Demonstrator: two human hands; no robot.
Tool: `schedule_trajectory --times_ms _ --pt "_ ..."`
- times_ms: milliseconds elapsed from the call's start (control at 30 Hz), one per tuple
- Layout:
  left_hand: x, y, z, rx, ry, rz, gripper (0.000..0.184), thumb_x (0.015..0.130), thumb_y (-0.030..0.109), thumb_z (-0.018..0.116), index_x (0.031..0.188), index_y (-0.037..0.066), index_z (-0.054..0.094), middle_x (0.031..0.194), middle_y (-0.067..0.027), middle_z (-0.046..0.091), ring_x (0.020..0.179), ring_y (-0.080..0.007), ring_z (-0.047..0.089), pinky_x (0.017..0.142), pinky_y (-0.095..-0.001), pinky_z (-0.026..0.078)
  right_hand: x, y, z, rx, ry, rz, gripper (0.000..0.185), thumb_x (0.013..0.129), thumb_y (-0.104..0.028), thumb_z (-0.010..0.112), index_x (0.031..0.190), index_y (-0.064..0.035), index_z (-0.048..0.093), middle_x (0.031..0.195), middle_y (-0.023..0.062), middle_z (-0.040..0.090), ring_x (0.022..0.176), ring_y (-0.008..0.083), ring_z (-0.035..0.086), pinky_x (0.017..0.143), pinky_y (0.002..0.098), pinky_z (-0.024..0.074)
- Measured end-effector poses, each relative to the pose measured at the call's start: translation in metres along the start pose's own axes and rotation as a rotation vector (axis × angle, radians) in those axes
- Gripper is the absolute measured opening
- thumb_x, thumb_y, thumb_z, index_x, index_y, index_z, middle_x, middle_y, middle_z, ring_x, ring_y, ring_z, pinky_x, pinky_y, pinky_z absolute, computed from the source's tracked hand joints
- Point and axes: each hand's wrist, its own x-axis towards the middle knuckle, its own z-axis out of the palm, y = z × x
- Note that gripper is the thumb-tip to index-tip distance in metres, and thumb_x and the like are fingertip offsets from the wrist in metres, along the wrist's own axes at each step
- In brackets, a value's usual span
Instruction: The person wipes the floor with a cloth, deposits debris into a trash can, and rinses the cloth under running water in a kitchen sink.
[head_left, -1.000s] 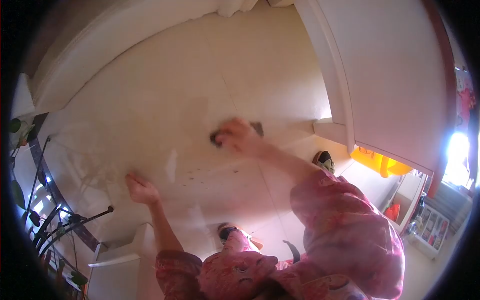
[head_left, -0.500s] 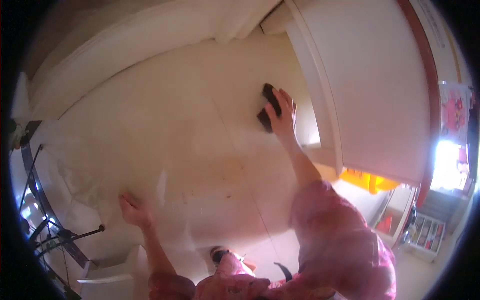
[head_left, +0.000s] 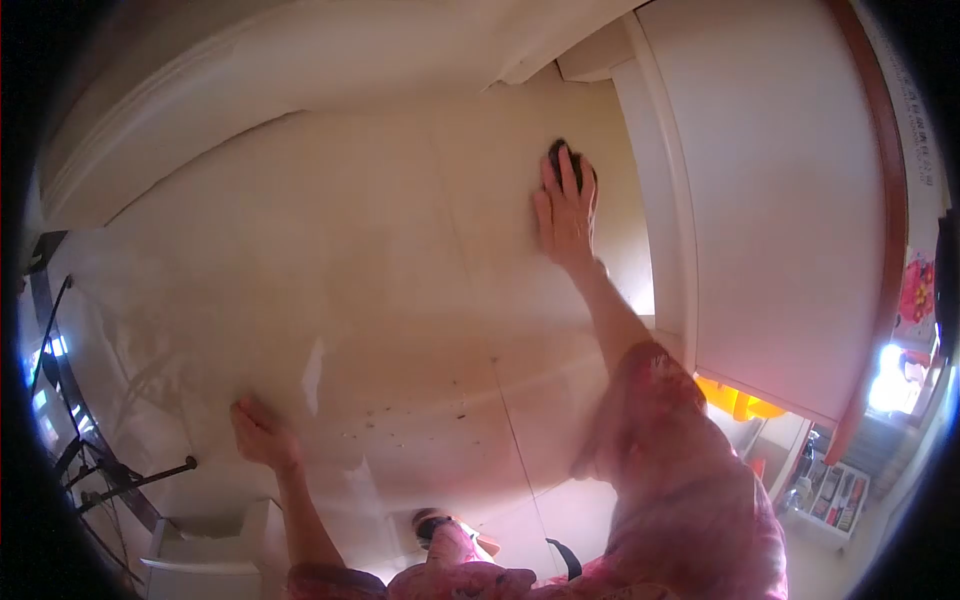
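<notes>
Low over the pale tiled floor [head_left: 340, 240], my right hand [head_left: 570, 205] reaches far forward, close to the white cabinet. Its fingers lie over a black hand brush [head_left: 556, 152] pressed to the floor; most of the brush is hidden beneath the hand, so its bristles do not show. My left hand [head_left: 265, 437] hangs at the lower left with its fingers curled into a fist, and nothing sticks out of it. Small dark crumbs [head_left: 400, 412] are scattered on the floor between my two hands.
A white cabinet [head_left: 770, 200] with a red-brown edge stands on the right. Something yellow [head_left: 740, 400] shows beneath it, near a white organiser tray [head_left: 840, 495]. A black metal stand [head_left: 140, 483] is at the left. My foot [head_left: 435, 525] is at the bottom.
My right hand has pushed the brush forward and slightly right, and now covers more of it. My left hand remains curled, almost in place. The camera view has shifted a little.
</notes>
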Motion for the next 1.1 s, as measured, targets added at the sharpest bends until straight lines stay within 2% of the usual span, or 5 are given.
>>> schedule_trajectory --times_ms 400,567,667,767,1100 --pt "0.0 -0.005 0.002 0.026 -0.049 0.007 0.03 0.097 0.027 0.041 0.082 0.003 0.051 0.073 -0.0172 0.056 0.067 -0.0392 0.054 0.055 -0.0471 0.039 0.028 0.14 0.051 -0.221 0.033 0.951 0.041 0.091 -0.023 0.036 0.122 -0.0006 0.052 0.116 0.0193 0.057 0.106 0.0409 0.053 0.088 0.0536 0.0406" --pt "-0.004 -0.019 0.009 0.087 -0.069 -0.01 0.03 0.097 0.029 0.04 0.083 0.004 0.051 0.074 -0.0162 0.057 0.067 -0.0379 0.056 0.054 -0.0461 0.04 -0.111 0.231 0.117 -1.046 -0.795 0.392 0.039 0.088 -0.019 0.043 0.112 0.0086 0.056 0.097 0.018 0.065 0.096 0.0321 0.061 0.08 0.0497 0.0471" --pt "-0.006 -0.024 0.009 0.096 -0.062 0.016 0.03 0.097 0.03 0.039 0.084 0.005 0.051 0.075 -0.0152 0.058 0.068 -0.0367 0.056 0.053 -0.0454 0.041 -0.123 0.162 0.072 -0.29 -0.222 1.231 0.039 0.087 -0.021 0.046 0.116 0.0033 0.056 0.108 0.0209 0.061 0.105 0.0333 0.056 0.085 0.0483 0.0446" --pt "-0.006 -0.026 0.009 0.113 -0.052 0.05 0.03 0.097 0.03 0.039 0.085 0.006 0.052 0.076 -0.0146 0.059 0.067 -0.0359 0.057 0.052 -0.045 0.042 -0.153 0.128 0.079 -0.74 -0.641 1.019 0.041 0.085 -0.025 0.049 0.118 -0.0026 0.056 0.12 0.0216 0.053 0.12 0.0361 0.043 0.094 0.0507 0.0371" --pt "-0.006 -0.024 0.006 0.058 0.02 0.046 0.025 0.095 0.025 0.045 0.084 0.005 0.056 0.072 -0.0139 0.06 0.06 -0.0342 0.058 0.049 -0.0427 0.042 -0.193 -0.095 -0.008 -0.369 -0.321 1.049 0.053 0.083 -0.03 0.052 0.128 -0.0016 0.045 0.119 0.0212 0.048 0.111 0.037 0.043 0.093 0.0477 0.0353"
